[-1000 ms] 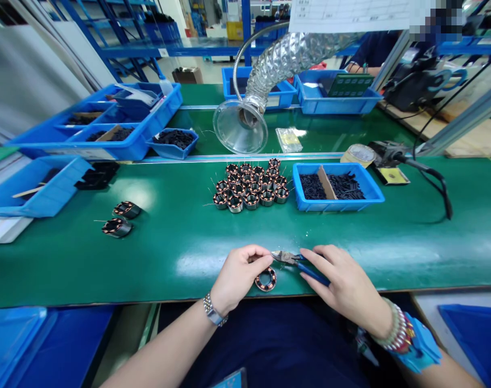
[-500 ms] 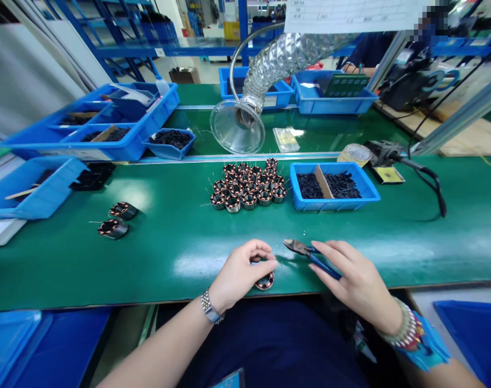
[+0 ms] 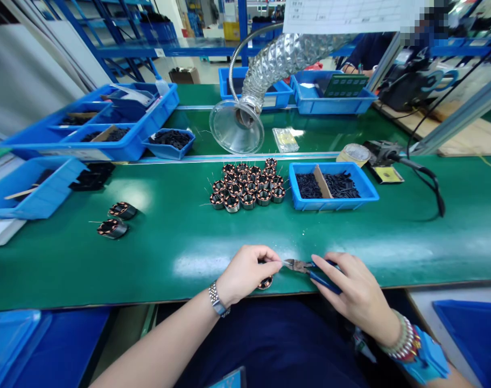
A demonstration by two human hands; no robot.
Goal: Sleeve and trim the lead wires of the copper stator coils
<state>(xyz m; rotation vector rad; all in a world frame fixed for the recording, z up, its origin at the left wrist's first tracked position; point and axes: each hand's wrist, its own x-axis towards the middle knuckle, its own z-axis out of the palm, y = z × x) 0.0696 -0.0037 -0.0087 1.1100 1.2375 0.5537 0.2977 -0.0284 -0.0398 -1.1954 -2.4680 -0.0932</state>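
Near the table's front edge, my left hand [image 3: 251,272] is closed over a copper-wound motor stator [image 3: 265,282], which it mostly covers. Thumb and forefinger are pinched together above it; any fine wire between them is too small to make out. My right hand [image 3: 350,288] grips a pair of diagonal cutters [image 3: 297,265] by the blue handles. The cutters' jaws point left, right beside my left fingertips. Farther back stands a cluster of several stators [image 3: 249,186] with thin wires sticking up. Two more stators [image 3: 113,228] sit to the left.
A divided blue bin [image 3: 336,203] of short black tubes stands right of the cluster. Behind hangs a clear fume hood [image 3: 237,129] on a foil duct. Blue trays [image 3: 128,151] line the left; a cable [image 3: 431,180] lies at right. Across the bench a person's hand shows.
The cutters have moved down and slightly left, bringing their jaws to my left fingertips. My left hand has shifted slightly right, its fingers now pinched closer together.
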